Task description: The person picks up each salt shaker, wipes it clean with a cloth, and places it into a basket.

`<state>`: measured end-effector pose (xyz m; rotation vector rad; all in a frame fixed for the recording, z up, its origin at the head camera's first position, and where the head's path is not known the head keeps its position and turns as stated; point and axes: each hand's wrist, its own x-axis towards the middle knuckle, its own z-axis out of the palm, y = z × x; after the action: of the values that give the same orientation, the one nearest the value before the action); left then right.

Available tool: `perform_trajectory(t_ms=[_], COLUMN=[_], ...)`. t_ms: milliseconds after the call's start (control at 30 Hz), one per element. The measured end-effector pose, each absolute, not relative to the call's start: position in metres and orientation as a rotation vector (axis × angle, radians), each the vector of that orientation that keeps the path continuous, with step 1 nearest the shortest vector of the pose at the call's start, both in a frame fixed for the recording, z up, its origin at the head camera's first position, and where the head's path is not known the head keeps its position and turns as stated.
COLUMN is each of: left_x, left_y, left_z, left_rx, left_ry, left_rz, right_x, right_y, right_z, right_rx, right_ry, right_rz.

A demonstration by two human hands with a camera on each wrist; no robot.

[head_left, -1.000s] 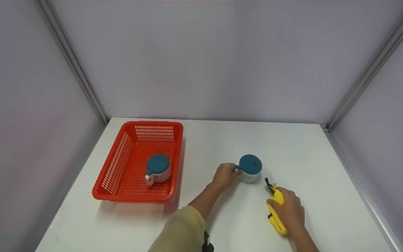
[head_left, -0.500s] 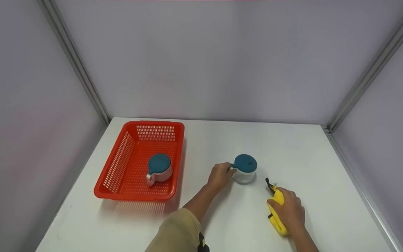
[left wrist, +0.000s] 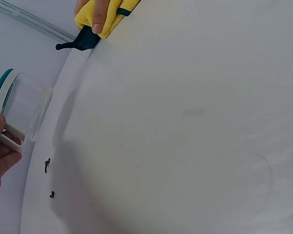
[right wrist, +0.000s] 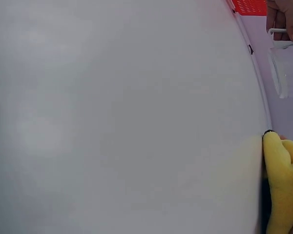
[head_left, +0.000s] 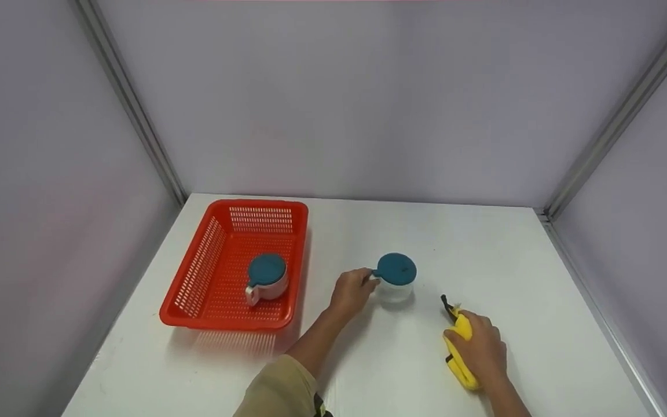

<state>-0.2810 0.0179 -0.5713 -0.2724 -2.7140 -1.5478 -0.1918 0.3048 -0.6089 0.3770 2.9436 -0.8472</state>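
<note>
On the white surface point(head_left: 484, 249), a red perforated basket point(head_left: 226, 246). At right, the right hand point(head_left: 481, 347), clasping a soft yellow item point(head_left: 462, 374). Between them, the left hand point(head_left: 351, 291), gripping a clear teal-lidded jar point(head_left: 396, 277) by its handle point(left wrist: 10, 143). Inside the basket, a similar jar point(head_left: 267, 275).

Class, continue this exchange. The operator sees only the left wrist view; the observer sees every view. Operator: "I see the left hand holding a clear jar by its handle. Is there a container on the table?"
Observer: Yes, a red basket, to the left of the left hand and the held jar.

Operator: Does it hold anything?

Observer: A second jar, with its teal lid on.

Operator: Where does that one's handle point?

Observer: Toward the basket's near side, slanting left.
</note>
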Motion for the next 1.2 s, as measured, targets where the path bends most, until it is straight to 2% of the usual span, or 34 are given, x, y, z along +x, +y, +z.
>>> perform_trajectory(t_ms=[333,733,1200], left_x=[-0.259,-0.243,-0.228], left_y=[-0.007,-0.026,-0.042], left_z=[-0.560,-0.549,-0.552], left_rx=[-0.290,-0.270,-0.176], left_ry=[-2.665,-2.581,-2.563], left_rz=[-1.551,-1.616,-1.614], right_x=[-0.190,-0.189,-0.198], right_y=[0.302,0.281,0.235], right_z=[-0.604,-0.599,-0.574], right_rx=[0.367,0.394,0.430], right_ry=[2.935,2.794,2.626], right_rz=[-0.930,-1.423,-1.850])
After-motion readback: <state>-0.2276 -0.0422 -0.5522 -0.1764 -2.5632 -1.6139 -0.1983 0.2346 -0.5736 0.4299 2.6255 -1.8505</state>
